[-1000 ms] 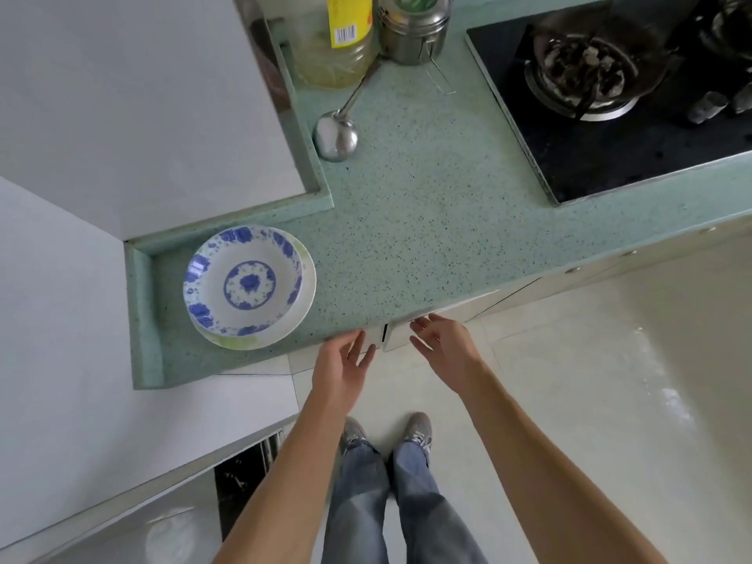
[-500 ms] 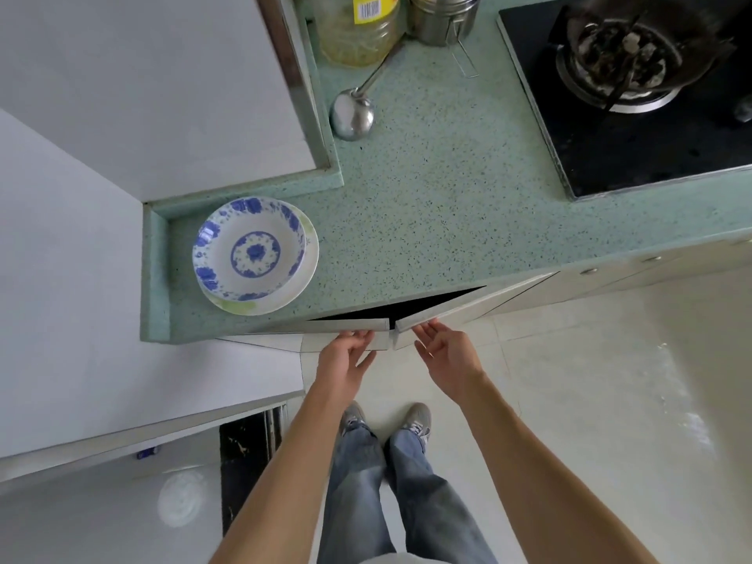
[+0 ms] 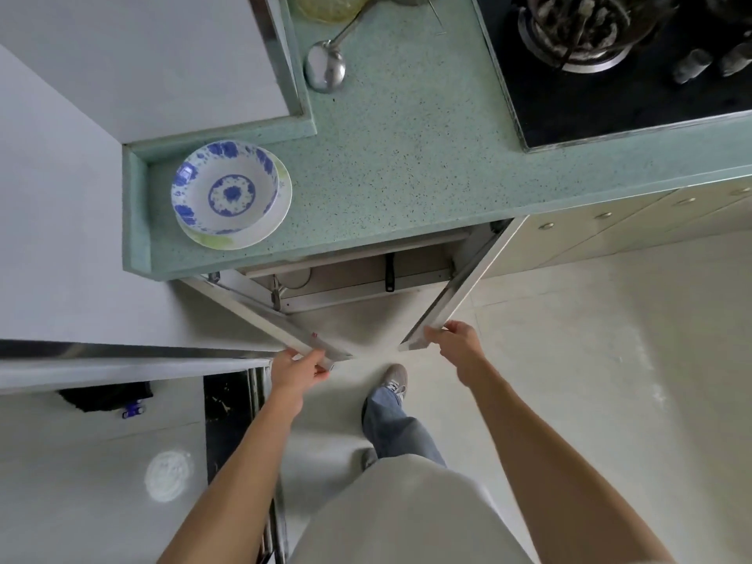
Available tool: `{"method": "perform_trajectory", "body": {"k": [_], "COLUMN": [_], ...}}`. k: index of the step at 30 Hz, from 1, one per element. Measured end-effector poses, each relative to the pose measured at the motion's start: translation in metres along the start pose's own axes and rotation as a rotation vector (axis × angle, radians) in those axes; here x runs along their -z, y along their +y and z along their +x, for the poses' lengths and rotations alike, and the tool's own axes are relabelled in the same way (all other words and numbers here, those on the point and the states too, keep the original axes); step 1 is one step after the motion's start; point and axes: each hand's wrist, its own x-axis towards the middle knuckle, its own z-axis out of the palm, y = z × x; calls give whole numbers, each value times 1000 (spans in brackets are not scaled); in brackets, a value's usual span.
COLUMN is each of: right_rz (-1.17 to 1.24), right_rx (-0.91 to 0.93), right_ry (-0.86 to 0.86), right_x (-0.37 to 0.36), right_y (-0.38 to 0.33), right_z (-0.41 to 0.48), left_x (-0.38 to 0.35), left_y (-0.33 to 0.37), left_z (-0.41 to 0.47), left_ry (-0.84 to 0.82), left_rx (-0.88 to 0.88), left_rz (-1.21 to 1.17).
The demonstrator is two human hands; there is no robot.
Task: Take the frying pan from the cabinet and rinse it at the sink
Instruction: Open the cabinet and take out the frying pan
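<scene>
Left hand: the left hand [image 3: 298, 368] is closed on the free edge of the left door [image 3: 260, 315], fingers curled over the top so it can pull the door out
Right hand: the right hand [image 3: 457, 341] is pinched on the free end of the right door [image 3: 464, 284], for the same reason
Doors: both doors stand wide apart like a letter V, so the cabinet [image 3: 358, 274] under the green counter [image 3: 407, 156] is open in the middle
Frying pan: I cannot see the whole pan; a dark handle [image 3: 390, 270] pokes out at the front of the cabinet and may be the pan's, but most of the inside is hidden under the counter
Sink: not in this view
On the counter: a blue flower bowl [image 3: 226, 189] sits on a plate [image 3: 280, 197] in the corner, and a metal ladle [image 3: 325, 67] lies near the black stove [image 3: 630, 75], well away from the hands
Step now: opening the cabinet, I think; the pan is not picked up yet
Next: one hand likely has to let go of a door and reach down for the dark handle
Watch out: a door may swing back when it is let go
</scene>
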Motion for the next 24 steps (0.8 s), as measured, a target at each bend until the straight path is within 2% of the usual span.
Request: {"method": "perform_trajectory", "body": {"k": [6, 10, 13, 18, 20, 24], "right_rz": [-197, -312, -475, -836, -924, -931], "right_rx": [21, 43, 70, 172, 227, 210], "right_ry": [63, 154, 247, 511, 542, 550], "right_x": [36, 58, 72, 89, 99, 116], "right_y": [18, 36, 47, 66, 74, 88], "right_z": [-15, -24, -31, -44, -53, -73], "left_x": [59, 103, 131, 158, 164, 155], "left_y": [-37, -61, -72, -84, -88, -97], "left_z": [-8, -15, -22, -38, -47, -64], "left_ry": [93, 285, 375, 459, 475, 446], "left_rx": [-75, -174, -226, -166, -183, -276], "left_rz": [290, 636, 805, 885, 923, 905]}}
